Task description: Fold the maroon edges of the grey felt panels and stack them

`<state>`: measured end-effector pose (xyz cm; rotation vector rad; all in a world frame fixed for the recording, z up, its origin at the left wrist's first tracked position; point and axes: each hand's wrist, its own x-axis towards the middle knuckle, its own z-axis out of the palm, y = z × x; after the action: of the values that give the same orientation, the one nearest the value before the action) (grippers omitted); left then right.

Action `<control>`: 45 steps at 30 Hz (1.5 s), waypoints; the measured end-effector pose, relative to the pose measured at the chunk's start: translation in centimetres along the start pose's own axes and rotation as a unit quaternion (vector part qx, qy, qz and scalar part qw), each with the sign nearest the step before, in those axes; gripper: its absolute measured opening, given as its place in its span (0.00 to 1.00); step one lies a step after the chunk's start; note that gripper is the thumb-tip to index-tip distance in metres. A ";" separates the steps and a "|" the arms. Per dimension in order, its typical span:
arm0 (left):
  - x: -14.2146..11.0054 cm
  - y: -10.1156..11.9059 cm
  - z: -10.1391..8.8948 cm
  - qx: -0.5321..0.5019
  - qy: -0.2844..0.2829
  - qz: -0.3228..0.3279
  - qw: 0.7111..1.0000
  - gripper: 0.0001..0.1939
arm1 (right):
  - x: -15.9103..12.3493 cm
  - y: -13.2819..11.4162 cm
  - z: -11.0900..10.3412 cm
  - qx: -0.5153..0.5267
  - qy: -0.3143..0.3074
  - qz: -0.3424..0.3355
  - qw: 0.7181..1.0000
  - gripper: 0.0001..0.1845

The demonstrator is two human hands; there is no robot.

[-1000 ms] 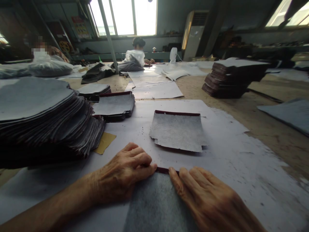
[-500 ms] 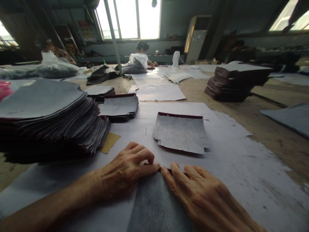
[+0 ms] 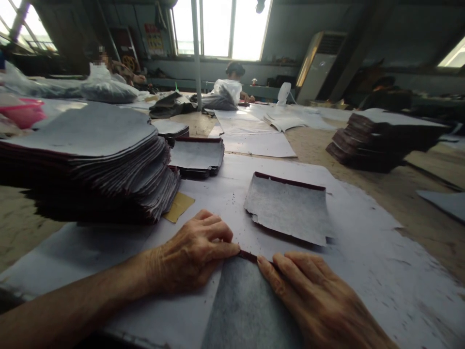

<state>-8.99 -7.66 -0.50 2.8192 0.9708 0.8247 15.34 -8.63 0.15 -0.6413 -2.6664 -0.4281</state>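
The grey sheet (image 3: 250,308) lies on white paper (image 3: 174,310) before the person, its dark red edge (image 3: 248,255) at the far end, its visible long axis running toward the body and out of view. The left hand (image 3: 198,252), fingers curled, touches that edge's left end, whether pinching I cannot tell; the right hand (image 3: 319,295) lies flattish, fingers extended along the edge, unclasped.

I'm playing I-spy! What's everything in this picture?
Touched piece: one, grey, front
Loose piece: one, grey, centre
Big stack: one, grey, left
Small stacks: two, grey, left
Far stack: one, dark, right
Scrap: one, yellow, left
Container: one, pink, left
Papers: several, white, middle
Table: one, tan, below
Bags: several, clear, back
People: three, shadowed, back
Windows: three, white, back
Cabinet: one, pale, back
Left hand: one, bare, front
Right hand: one, bare, front
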 end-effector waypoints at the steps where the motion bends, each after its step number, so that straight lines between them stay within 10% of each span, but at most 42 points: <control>1: 0.0 0.0 0.0 -0.001 -0.001 -0.001 1.000 0.13 | 0.0 0.2 -0.1 0.021 0.009 0.000 1.000 0.21; 7: -0.2 0.1 -0.1 -0.006 0.008 0.004 1.000 0.13 | 1.2 0.5 -0.2 0.110 0.098 0.047 0.988 0.19; 17: -0.5 -0.1 -0.9 -0.083 0.086 -0.078 0.990 0.12 | 3.1 -0.8 2.7 0.190 0.066 0.023 0.979 0.20; 24: -0.6 0.8 -2.0 -0.066 -0.023 -0.078 0.994 0.11 | 2.9 -0.6 2.9 0.209 0.038 0.029 0.977 0.21; 38: -0.9 0.6 -1.6 -0.062 -0.030 -0.063 0.996 0.11 | 3.4 -0.5 2.5 0.170 -0.037 0.011 0.985 0.23; 45: -0.7 0.9 -1.6 -0.061 -0.019 -0.073 0.995 0.11 | 3.4 -0.7 2.0 0.169 0.034 0.038 0.984 0.21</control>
<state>-9.75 -9.02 0.78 2.6152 1.0665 0.7811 11.64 -7.23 -0.39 -0.6078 -2.5543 0.0268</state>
